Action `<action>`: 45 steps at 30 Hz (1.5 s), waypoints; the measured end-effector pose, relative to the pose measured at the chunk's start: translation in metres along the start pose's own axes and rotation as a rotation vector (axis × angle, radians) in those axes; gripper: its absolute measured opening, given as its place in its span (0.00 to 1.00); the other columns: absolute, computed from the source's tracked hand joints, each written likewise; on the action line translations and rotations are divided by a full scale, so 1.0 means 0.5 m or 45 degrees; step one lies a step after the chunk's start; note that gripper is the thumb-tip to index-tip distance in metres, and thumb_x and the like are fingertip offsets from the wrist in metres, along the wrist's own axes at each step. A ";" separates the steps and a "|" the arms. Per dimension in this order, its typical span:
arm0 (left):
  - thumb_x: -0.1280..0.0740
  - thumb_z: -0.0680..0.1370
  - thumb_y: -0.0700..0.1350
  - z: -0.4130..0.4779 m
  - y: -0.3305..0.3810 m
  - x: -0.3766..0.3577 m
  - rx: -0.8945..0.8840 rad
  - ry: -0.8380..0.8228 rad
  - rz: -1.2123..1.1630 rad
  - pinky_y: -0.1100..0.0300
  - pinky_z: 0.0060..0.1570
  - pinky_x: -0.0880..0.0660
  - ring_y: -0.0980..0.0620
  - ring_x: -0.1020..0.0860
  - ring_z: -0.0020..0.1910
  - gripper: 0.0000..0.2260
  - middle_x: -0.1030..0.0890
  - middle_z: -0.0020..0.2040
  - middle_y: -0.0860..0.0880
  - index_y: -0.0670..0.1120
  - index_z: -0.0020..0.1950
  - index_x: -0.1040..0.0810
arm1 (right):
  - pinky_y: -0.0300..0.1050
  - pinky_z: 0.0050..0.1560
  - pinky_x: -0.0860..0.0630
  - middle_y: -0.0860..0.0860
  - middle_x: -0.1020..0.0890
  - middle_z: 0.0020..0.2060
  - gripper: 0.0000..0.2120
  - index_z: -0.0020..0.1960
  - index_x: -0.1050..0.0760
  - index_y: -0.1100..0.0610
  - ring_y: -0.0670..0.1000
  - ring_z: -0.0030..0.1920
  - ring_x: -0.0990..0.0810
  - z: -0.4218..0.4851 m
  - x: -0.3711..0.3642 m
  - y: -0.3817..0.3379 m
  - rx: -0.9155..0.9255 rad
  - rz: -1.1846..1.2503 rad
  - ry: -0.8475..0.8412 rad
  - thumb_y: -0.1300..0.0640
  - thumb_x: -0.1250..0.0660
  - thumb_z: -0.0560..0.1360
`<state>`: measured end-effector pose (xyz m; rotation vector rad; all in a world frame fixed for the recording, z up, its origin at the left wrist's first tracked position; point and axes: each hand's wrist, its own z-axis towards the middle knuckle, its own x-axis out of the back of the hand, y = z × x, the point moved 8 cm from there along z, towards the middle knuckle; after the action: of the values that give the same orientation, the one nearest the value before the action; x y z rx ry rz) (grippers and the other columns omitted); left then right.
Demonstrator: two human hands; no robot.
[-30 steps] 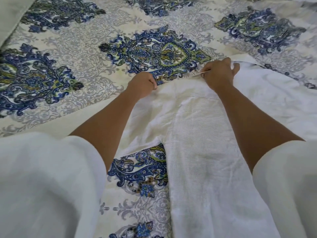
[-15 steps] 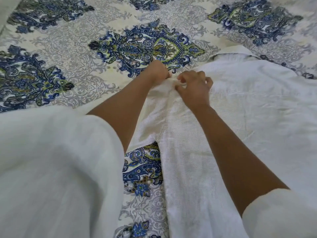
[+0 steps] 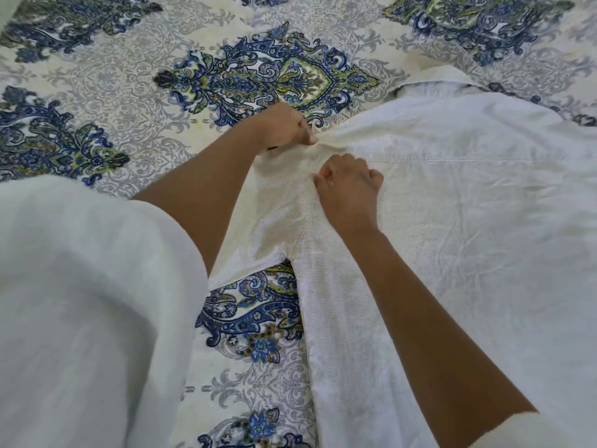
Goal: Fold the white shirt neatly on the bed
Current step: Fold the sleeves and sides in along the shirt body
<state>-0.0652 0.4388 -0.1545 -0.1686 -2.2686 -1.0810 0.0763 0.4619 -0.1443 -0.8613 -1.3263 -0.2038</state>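
Since 1 s ago the right hand point(image 3: 350, 185) has come in from the collar point(image 3: 429, 80) end to just below the left hand point(image 3: 284, 127), near but apart. Both grips are clamped on the white shirt point(image 3: 468, 221): L pinches the shoulder tip, R the armhole seam. The shirt lies flat on the bed's patterned bedspread point(image 3: 113, 101), its sleeve point(image 3: 271, 221) partly under the L forearm.

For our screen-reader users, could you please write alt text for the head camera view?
The left hand and right hand pinch a white shirt near its shoulder seam, close together. The shirt lies spread on a bedspread with blue and green medallions.
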 end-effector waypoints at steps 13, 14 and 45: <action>0.31 0.75 0.39 0.021 -0.030 -0.009 0.059 0.170 -0.182 0.74 0.23 0.36 0.58 0.32 0.31 0.04 0.28 0.34 0.52 0.43 0.42 0.25 | 0.48 0.57 0.40 0.49 0.24 0.42 0.06 0.47 0.28 0.57 0.50 0.44 0.26 -0.030 -0.045 -0.017 -0.180 0.006 -0.290 0.55 0.40 0.77; 0.31 0.75 0.39 0.020 -0.034 -0.009 0.070 0.170 -0.227 0.75 0.22 0.36 0.58 0.32 0.31 0.04 0.27 0.34 0.51 0.43 0.42 0.25 | 0.49 0.57 0.39 0.48 0.27 0.40 0.06 0.45 0.30 0.57 0.50 0.43 0.29 -0.033 -0.045 -0.020 -0.182 -0.045 -0.282 0.54 0.40 0.77; 0.33 0.76 0.47 -0.011 -0.017 -0.026 -0.006 0.433 0.121 0.53 0.55 0.33 0.48 0.28 0.50 0.08 0.29 0.44 0.52 0.51 0.39 0.30 | 0.48 0.52 0.26 0.52 0.21 0.45 0.02 0.43 0.26 0.58 0.53 0.48 0.23 -0.094 -0.003 0.014 -0.167 0.239 -0.695 0.59 0.35 0.74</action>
<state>-0.0551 0.4311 -0.1651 -0.0852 -1.9354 -0.9830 0.1160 0.4358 -0.1486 -1.2003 -1.7367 0.1038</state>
